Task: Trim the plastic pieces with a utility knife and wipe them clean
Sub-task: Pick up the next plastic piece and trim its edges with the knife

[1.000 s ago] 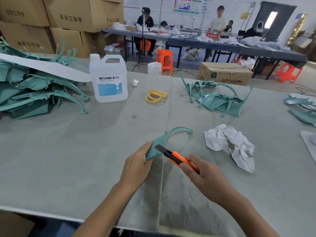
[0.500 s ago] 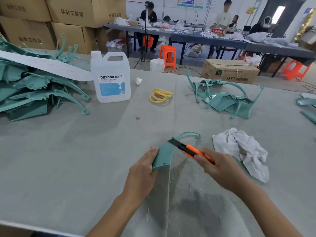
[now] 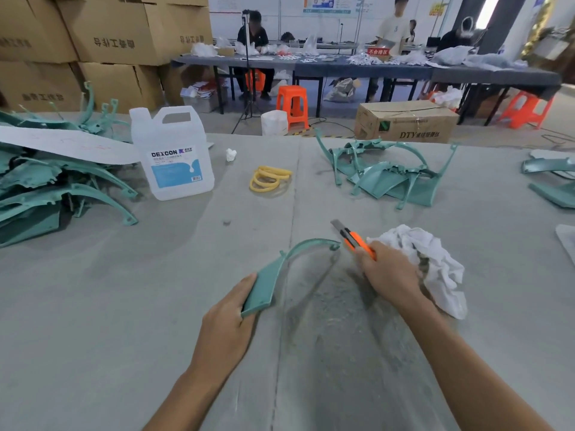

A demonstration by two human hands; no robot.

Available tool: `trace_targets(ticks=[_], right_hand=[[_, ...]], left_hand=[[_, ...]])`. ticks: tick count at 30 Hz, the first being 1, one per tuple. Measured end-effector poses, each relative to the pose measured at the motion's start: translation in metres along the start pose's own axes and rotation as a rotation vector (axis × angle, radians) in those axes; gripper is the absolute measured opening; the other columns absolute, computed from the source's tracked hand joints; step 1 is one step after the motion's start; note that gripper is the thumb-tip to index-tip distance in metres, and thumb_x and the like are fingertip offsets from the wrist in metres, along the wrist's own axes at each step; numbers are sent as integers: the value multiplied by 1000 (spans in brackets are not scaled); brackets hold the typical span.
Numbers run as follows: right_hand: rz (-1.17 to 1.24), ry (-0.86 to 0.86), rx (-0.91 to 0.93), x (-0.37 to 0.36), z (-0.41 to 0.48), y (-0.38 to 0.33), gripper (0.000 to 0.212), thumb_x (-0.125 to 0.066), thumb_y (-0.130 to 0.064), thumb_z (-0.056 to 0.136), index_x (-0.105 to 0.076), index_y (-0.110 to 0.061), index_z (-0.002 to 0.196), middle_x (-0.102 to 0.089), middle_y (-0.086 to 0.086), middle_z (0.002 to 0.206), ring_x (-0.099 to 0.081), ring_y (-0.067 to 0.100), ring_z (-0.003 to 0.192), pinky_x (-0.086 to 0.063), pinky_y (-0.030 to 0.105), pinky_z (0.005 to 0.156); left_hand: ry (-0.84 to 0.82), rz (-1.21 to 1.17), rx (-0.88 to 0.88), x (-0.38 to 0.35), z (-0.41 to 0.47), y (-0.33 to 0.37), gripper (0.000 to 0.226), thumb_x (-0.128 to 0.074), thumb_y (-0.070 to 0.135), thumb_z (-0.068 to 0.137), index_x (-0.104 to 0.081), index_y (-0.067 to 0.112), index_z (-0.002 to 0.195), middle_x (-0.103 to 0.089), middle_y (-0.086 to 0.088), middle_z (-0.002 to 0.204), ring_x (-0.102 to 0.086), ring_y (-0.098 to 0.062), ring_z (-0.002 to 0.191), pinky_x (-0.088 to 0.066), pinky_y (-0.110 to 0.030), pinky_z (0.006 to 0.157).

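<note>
From the head view, you are working at the grey counter (image 3: 124, 306) with one teal plastic piece (image 3: 270, 278) lying in front of you. Your left hand (image 3: 231, 309) is gripping its wide flat end, thumb along the edge and fingers wrapped under it, while the thin curved arm is arching away toward the right. Your right hand (image 3: 387, 272) is holding the orange utility knife (image 3: 353, 239), fingers clenched round the handle and the blade out, pointing away from you. The knife is sitting just beside the small ring at the tip of the arm; whether the blade is touching the plastic, I cannot tell.

This looks like the trimming step, at the far end of the curve, with wiping not yet begun. The white rag (image 3: 435, 256) is lying just beside your right hand, and the jug (image 3: 174, 157) of liquid is standing well apart on the left.

The next move is calling for a steady left grip and short strokes directed away from that hand, since the thin arm will probably flex. A heap of pieces (image 3: 46, 188) is waiting at the left; another small pile (image 3: 389, 175) is sitting at the far right.
</note>
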State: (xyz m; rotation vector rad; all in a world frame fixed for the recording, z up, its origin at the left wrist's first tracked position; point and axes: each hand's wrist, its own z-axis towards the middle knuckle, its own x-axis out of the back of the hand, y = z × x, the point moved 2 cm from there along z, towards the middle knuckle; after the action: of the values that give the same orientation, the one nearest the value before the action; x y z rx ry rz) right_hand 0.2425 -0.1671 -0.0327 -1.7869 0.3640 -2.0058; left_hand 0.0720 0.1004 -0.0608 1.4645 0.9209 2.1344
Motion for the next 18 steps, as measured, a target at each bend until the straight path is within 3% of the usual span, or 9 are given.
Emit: trace_targets(ticks=[3,6,8,11,16,18], right_hand=[[195,-47,122,2,-24,-29,36,-51,-47,103,-54,-20,79,-54,-5,67,-51,17,64,-34,36,58],[299,-151,231,2,-53,-51,29,-54,-47,101,-58,-24,83,-51,-6,62,-48,11,58,-38,37,59],[255,-184,306,7,-64,-58,25,-53,-48,101,-61,-26,91,-54,-7,65,-50,10,60,-42,37,62],[226,-214,373,25,-73,-60,22,-51,-48,102,-65,-33,108,-58,-9,69,-53,8,63,-46,35,64],[124,-352,488,38,-86,-59,22,-50,-56,98,-60,-38,105,-60,-10,72,-56,8,65,-48,35,64],[29,-302,477,35,-81,-57,26,-46,-57,100,-59,-36,108,-58,-10,71,-57,12,67,-49,37,67]], left_hand=[[-4,13,13,-1,-1,0,50,-61,19,98,-51,25,147,-50,15,146,-47,-1,131,-33,-18,112],[-28,58,-12,-1,4,2,54,-61,14,96,-49,24,148,-51,11,149,-48,-10,136,-37,-27,113],[-46,91,-38,-2,11,1,55,-60,12,97,-47,22,149,-49,9,151,-47,-12,138,-37,-31,114],[-63,141,-48,-3,18,0,58,-59,10,97,-43,21,151,-42,5,156,-38,-14,145,-27,-24,118],[-49,131,-46,-4,16,-4,63,-62,8,93,-44,25,151,-45,5,154,-44,-15,141,-36,-30,115],[-49,146,-56,-4,17,-6,63,-63,10,93,-44,26,151,-45,7,154,-44,-15,141,-37,-31,115]])
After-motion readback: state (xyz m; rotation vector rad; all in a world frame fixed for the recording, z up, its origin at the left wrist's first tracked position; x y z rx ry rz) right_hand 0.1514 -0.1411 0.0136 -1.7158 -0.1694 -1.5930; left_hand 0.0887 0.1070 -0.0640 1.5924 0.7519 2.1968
